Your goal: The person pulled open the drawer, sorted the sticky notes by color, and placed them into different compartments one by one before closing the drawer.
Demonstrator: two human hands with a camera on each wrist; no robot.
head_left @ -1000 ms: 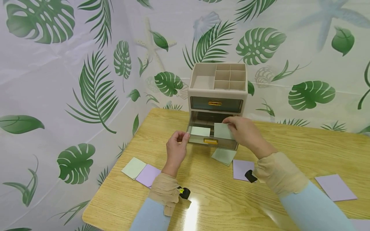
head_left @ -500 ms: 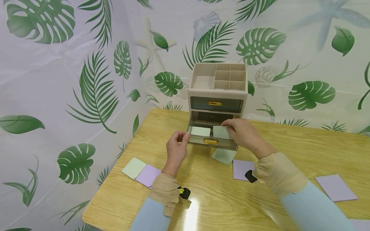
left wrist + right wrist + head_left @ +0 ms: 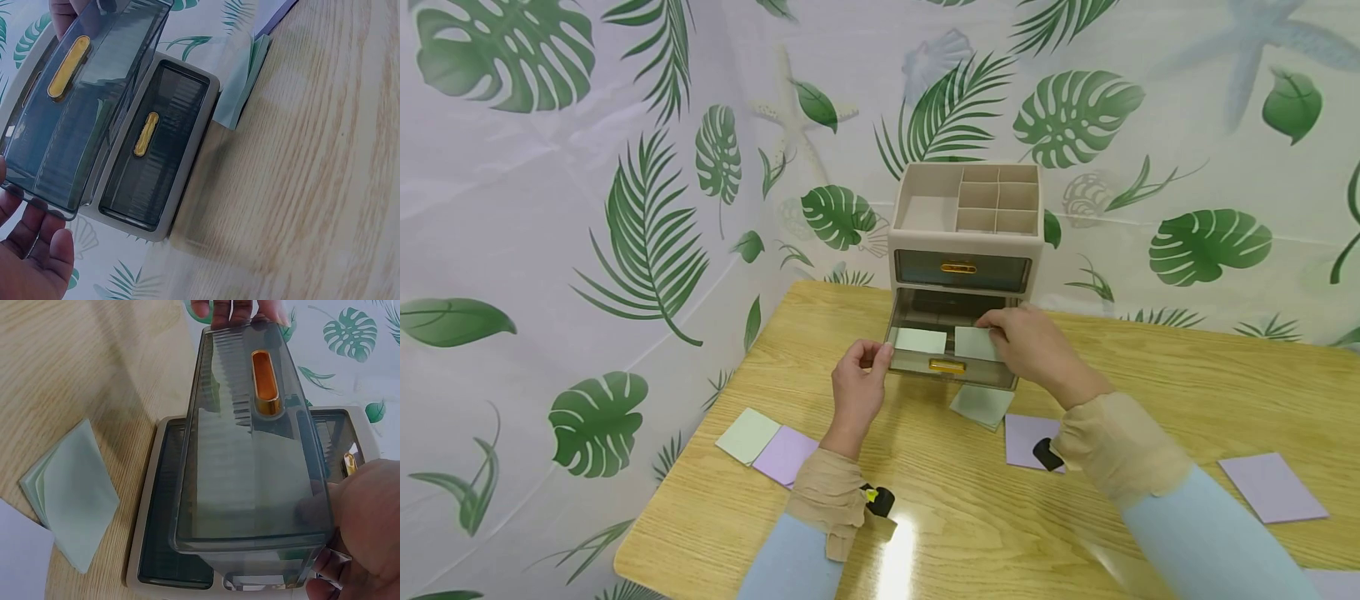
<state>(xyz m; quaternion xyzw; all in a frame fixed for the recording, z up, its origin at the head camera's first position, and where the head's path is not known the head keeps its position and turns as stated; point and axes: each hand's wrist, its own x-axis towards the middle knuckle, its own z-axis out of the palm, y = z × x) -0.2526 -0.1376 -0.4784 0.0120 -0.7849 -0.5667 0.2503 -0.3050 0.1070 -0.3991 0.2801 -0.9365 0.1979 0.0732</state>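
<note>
One green pad (image 3: pixel 974 343), ctr of frame, in pulled-out drwr (image 3: pixel 983 373), pinched by grip of R hand (image 3: pixel 1037 348); L hand (image 3: pixel 858 392), grip pinching drwr's L edge. Purple pad (image 3: pixel 1273 487) on worktop (image 3: pixel 985 533), lower R.

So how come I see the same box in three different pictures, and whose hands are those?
No machine here: these are a person's own two bare hands. The wide picture comes from a camera on the head, looking forward and down. The two tilted, close-up ones come from cameras on each wrist. The box is a beige plastic organizer. The left hand holds the side of its pulled-out, see-through grey drawer. The right hand pinches a square, pale green paper piece in that drawer, beside another green piece. On the yellowish wooden table lie more pale green paper squares and light purple paper squares.
</note>
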